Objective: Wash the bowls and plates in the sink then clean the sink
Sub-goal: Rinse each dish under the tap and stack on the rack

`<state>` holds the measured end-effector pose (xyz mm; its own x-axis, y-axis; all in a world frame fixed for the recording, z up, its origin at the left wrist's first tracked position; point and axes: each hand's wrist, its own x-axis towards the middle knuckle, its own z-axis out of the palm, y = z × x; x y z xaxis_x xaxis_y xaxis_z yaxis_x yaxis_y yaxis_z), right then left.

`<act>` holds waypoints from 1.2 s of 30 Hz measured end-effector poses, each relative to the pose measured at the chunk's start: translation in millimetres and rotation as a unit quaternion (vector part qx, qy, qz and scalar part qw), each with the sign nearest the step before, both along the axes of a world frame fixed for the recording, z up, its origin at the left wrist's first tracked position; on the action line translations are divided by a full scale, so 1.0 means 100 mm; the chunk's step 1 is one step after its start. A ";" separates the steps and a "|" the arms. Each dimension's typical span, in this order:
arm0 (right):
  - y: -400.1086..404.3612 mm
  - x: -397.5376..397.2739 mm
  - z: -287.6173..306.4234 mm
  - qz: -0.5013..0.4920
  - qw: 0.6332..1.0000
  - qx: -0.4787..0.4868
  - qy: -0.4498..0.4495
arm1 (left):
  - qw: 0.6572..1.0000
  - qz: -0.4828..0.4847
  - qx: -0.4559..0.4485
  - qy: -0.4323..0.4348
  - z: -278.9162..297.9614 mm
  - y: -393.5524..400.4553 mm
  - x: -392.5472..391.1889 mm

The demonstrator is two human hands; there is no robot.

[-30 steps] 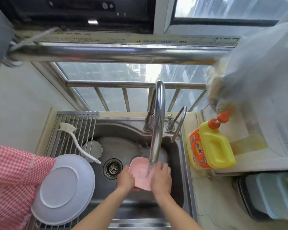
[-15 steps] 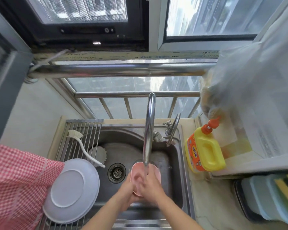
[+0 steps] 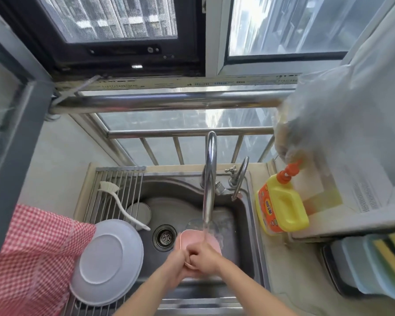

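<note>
Gripped pink bowl [image 3: 197, 244] with left hand [image 3: 177, 262] and right hand [image 3: 205, 258], fingers curled round rim, under running faucet [image 3: 209, 179].

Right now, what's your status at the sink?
Left hand, right hand gripping pink bowl under running faucet. White plate on rack. Nothing in the way.

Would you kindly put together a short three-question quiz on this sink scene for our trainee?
1. True or false: the tap is running onto the pink bowl.
2. Which hands hold the bowl? A) left hand only B) right hand only C) both
3. Fill in: the white plate rests upside down on the ___ rack.

Key: 1 true; 2 C; 3 drying.
</note>
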<state>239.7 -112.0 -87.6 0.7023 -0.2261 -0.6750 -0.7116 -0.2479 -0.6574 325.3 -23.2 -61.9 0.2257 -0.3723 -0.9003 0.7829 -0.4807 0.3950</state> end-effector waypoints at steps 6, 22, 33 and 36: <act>-0.06 -0.06 -0.04 -0.027 0.991 -0.099 0.087 | 0.990 -0.140 -0.011 0.015 -0.01 0.06 0.14; -0.21 -0.26 -0.15 0.046 0.975 -0.208 -0.061 | 0.917 -0.265 0.115 -0.274 -0.24 -0.21 0.13; -0.07 -0.01 -0.26 -0.233 0.954 -0.170 -0.086 | 0.972 -0.186 -0.057 -0.133 -0.38 -0.03 0.08; 0.20 -0.01 -0.37 -0.169 0.962 -0.201 -0.073 | 0.993 -0.083 -0.008 -0.085 -0.43 -0.05 0.05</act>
